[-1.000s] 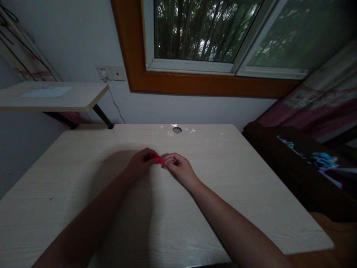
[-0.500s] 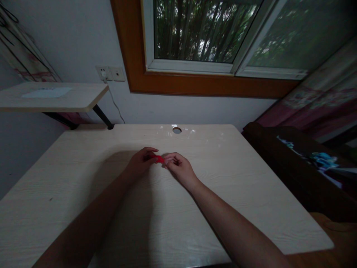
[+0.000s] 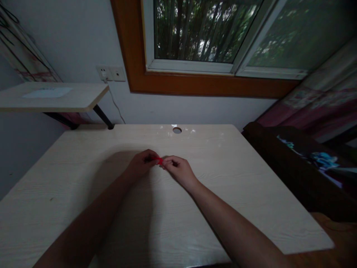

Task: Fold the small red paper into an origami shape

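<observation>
Between my two hands is a small bright red piece (image 3: 160, 160), thin and soft-looking, perhaps folded paper or cloth; its kind is too small to make out. My left hand (image 3: 141, 162) pinches its left end with thumb and fingers. From the other side, my right hand (image 3: 178, 166) closes thumb and fingertips on its right end. Most of the red piece is hidden by the fingers. Both hands are low over the pale wood-grain desk (image 3: 223, 186), near its middle.
A raised shelf (image 3: 92, 98) on black legs stands at the back left, with a white sheet (image 3: 47, 92) on it. A round cable hole (image 3: 177, 130) lies near the desk's back edge. Behind are wall sockets (image 3: 111, 73) and a window (image 3: 192, 67). Dark furniture (image 3: 273, 163) stands to the right.
The fingers of both hands have closed in more tightly on the red piece, and less of it shows. My left hand's raised fingers have curled down.
</observation>
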The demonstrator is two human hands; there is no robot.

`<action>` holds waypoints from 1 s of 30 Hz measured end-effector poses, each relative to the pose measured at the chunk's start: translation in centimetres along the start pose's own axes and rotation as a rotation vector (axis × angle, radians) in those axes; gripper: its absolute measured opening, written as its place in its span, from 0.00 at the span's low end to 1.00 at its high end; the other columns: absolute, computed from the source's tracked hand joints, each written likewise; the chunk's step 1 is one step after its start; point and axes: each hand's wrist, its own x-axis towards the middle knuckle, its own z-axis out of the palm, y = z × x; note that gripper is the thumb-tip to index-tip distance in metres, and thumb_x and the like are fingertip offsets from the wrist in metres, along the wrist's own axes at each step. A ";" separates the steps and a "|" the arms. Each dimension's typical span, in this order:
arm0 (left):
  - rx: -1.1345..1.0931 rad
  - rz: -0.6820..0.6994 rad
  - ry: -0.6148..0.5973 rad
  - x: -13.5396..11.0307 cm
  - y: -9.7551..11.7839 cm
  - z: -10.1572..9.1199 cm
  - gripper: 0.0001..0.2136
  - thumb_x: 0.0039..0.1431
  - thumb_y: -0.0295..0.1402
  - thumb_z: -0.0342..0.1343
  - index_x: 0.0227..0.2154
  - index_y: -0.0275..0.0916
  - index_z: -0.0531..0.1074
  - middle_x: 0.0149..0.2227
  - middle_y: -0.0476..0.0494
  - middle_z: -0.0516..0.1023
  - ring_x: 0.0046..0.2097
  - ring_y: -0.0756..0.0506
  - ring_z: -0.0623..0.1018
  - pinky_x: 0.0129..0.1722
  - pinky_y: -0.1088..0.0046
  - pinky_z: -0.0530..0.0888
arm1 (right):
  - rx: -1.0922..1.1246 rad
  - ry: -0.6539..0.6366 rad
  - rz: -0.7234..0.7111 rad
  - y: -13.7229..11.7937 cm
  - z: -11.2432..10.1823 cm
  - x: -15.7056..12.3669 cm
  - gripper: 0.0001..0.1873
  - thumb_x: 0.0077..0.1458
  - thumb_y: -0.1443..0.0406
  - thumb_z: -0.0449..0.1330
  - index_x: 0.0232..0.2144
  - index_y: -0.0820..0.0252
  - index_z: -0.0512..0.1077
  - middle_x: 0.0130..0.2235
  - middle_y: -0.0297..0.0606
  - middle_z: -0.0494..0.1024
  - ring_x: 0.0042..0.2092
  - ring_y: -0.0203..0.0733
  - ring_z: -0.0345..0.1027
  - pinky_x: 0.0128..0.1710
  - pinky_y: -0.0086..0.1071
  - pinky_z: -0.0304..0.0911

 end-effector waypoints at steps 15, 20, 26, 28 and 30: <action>-0.066 -0.009 0.040 -0.1 0.5 0.0 0.12 0.59 0.40 0.59 0.39 0.38 0.75 0.34 0.45 0.80 0.36 0.47 0.79 0.37 0.71 0.75 | 0.001 0.041 0.020 -0.3 0.0 -0.1 0.06 0.50 0.64 0.62 0.30 0.60 0.78 0.28 0.36 0.81 0.29 0.37 0.70 0.33 0.30 0.64; -0.074 -0.015 0.036 -0.1 0.8 0.0 0.12 0.57 0.40 0.62 0.39 0.38 0.75 0.33 0.46 0.80 0.35 0.47 0.78 0.35 0.73 0.74 | 0.000 0.040 0.011 -0.5 0.0 -0.1 0.06 0.51 0.63 0.62 0.29 0.59 0.78 0.29 0.36 0.81 0.30 0.38 0.71 0.34 0.31 0.64; -0.066 -0.005 0.050 -0.1 1.0 0.0 0.12 0.59 0.41 0.60 0.39 0.38 0.75 0.34 0.46 0.79 0.35 0.47 0.78 0.36 0.72 0.73 | -0.019 0.044 0.011 -0.5 0.0 -0.1 0.06 0.51 0.63 0.62 0.29 0.59 0.78 0.29 0.36 0.80 0.30 0.38 0.70 0.34 0.31 0.64; -0.060 -0.003 0.050 -0.1 0.9 0.0 0.12 0.58 0.41 0.60 0.38 0.38 0.75 0.34 0.46 0.80 0.35 0.47 0.78 0.36 0.72 0.73 | -0.020 0.046 0.012 -0.4 0.0 -0.1 0.06 0.50 0.64 0.62 0.30 0.59 0.78 0.29 0.36 0.80 0.30 0.38 0.69 0.33 0.31 0.63; -0.048 -0.006 0.040 -0.1 0.8 0.0 0.12 0.57 0.41 0.62 0.38 0.38 0.75 0.34 0.45 0.80 0.35 0.47 0.78 0.36 0.72 0.73 | -0.024 0.049 0.008 -0.3 0.0 0.0 0.06 0.50 0.64 0.62 0.29 0.60 0.78 0.28 0.36 0.80 0.29 0.37 0.69 0.33 0.31 0.62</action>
